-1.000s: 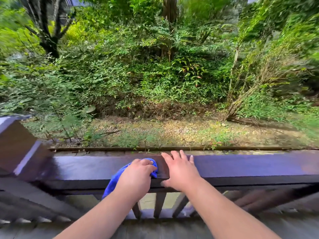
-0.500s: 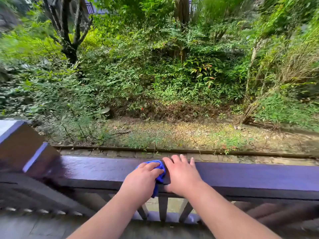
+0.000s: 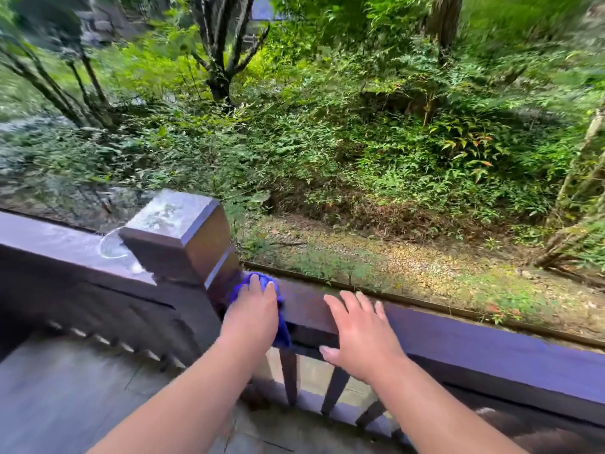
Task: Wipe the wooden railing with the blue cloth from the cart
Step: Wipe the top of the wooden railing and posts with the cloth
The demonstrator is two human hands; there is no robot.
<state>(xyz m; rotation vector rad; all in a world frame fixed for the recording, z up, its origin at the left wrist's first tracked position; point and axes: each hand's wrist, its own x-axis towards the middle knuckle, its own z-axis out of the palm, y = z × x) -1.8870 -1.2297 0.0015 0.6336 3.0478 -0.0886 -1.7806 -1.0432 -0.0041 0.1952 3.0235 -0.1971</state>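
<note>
Wooden railing: the dark top rail [image 3: 474, 342] runs from the square post [image 3: 183, 234] off toward the lower right, under both hands; its surface shines bluish beyond the right fingertips.
Blue cloth: bunched on the top rail [image 3: 280, 326], right against the base of the post, under the left palm and fingers; one fold hangs down the near face of the rail below the heel of that hand, and a little shows past the fingertips on the post side.
Left hand: lies palm down on the cloth [image 3: 253, 314], fingers close together and bent slightly over it, pressing it to the rail; whether the thumb is tucked around the cloth cannot be told.
Right hand: flat on the rail [image 3: 358, 335], just beside the left hand and apart from the cloth, fingers spread and stretched toward the far edge, thumb resting on the near edge; it holds nothing.
Post: square cap with a wet-looking grey top, standing just beyond and left of the left fingertips.
Second rail: another length of railing [image 3: 55, 244] leaves the post to the left, with a pale ring mark on top next to the post.
Balusters: thin dark uprights [image 3: 289, 371] stand below the rail, under the gap between the two wrists.
Beyond the fingertips: a gravel strip [image 3: 393, 257], then thick green bushes [image 3: 327, 142].
</note>
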